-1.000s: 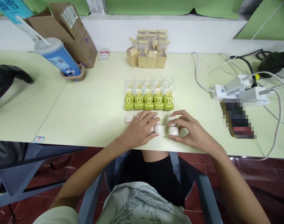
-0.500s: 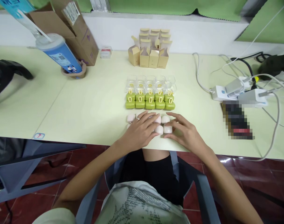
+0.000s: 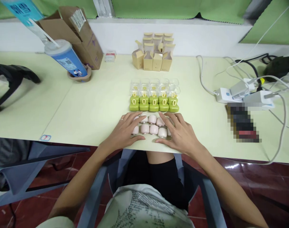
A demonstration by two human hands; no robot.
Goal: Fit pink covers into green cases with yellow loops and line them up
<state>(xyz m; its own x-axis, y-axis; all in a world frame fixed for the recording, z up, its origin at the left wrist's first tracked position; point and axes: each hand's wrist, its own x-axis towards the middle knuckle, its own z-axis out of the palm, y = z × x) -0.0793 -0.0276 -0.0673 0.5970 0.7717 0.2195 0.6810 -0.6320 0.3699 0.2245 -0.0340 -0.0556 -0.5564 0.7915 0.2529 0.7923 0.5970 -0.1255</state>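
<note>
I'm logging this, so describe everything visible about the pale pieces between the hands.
The pale pieces are small, rounded and pinkish-white, smooth like plastic. They sit in two uneven rows on the table, nearer than the green pieces. The left hand and right hand curve around opposite ends, hiding some, apparently touching others.

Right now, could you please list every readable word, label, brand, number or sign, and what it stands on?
None reads with certainty.
Table sticker: red mark, perhaps "7".
Cyan item: lettering blurred.
Blue cup: label too small.
Cardboard box: label blurred.
Shirt: print blurred.
Tan cartons: marks too small.
</note>
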